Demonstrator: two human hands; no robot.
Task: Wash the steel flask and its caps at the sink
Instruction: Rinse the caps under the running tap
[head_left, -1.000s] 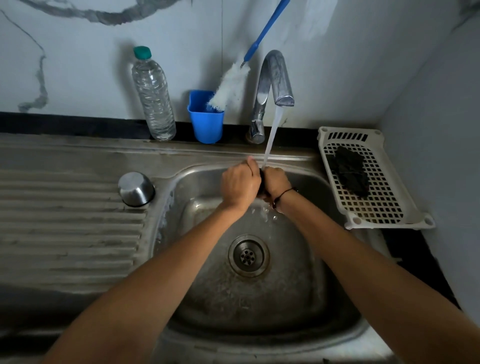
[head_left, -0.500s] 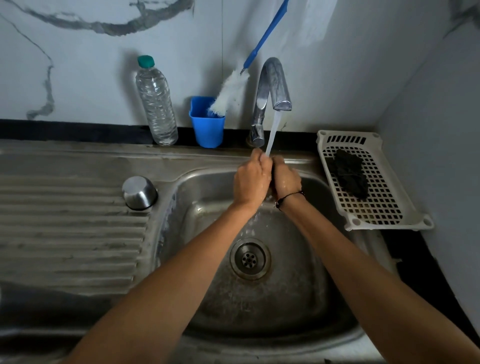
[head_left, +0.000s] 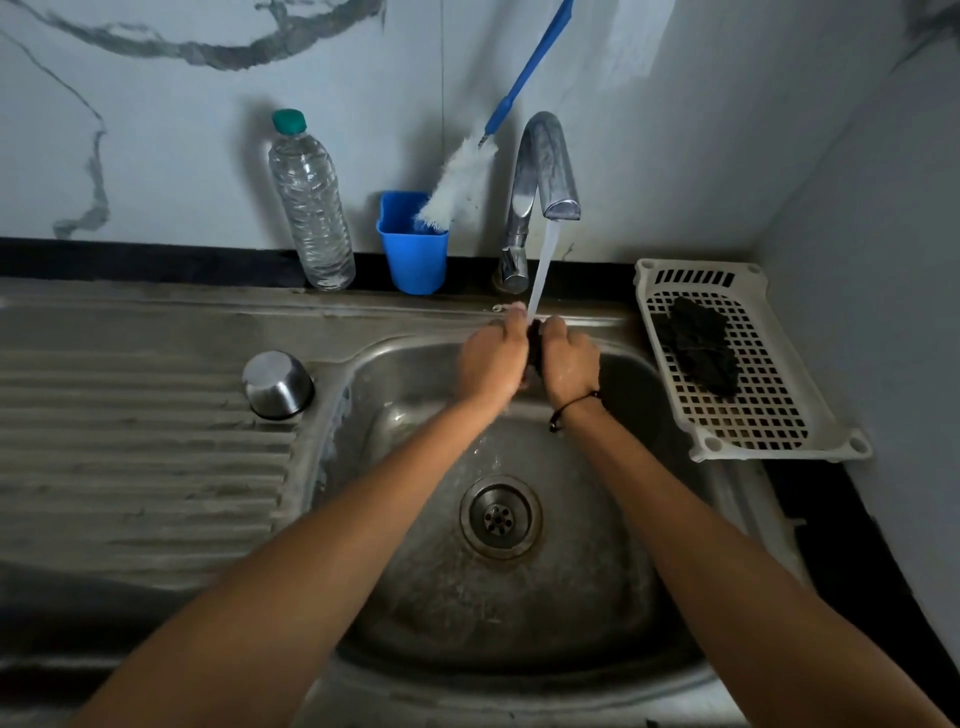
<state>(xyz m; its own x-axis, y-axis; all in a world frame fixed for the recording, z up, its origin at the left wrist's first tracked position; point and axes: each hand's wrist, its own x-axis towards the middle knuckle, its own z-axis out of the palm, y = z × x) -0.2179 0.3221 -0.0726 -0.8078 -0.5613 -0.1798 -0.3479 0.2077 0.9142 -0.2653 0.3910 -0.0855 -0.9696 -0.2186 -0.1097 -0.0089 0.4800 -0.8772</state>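
Holding both hands together under the running water stream (head_left: 540, 270), you have a small dark object (head_left: 535, 349), perhaps a cap, pressed between them. Your left hand (head_left: 491, 361) is curled closed on its left side, and your right hand (head_left: 569, 361), with a thin black wrist cord (head_left: 574, 408), is closed on its right side. Most of the object is hidden, so I cannot tell its shape. The curved chrome tap (head_left: 540, 171) stands just behind your grip. Below your grip is the steel sink basin (head_left: 395, 597) with its round drain (head_left: 500, 517). To the left of your grip, a shiny steel cup-shaped cap (head_left: 278, 384) stands upside down on the ribbed steel worktop (head_left: 130, 441). To the right lies a white perforated plastic basket (head_left: 779, 415) with a dark scrubber (head_left: 698, 345). Behind and to the left are a clear plastic bottle (head_left: 310, 208) and a blue plastic cup (head_left: 413, 254) holding a white bottle brush (head_left: 460, 184). The flask body is not seen.
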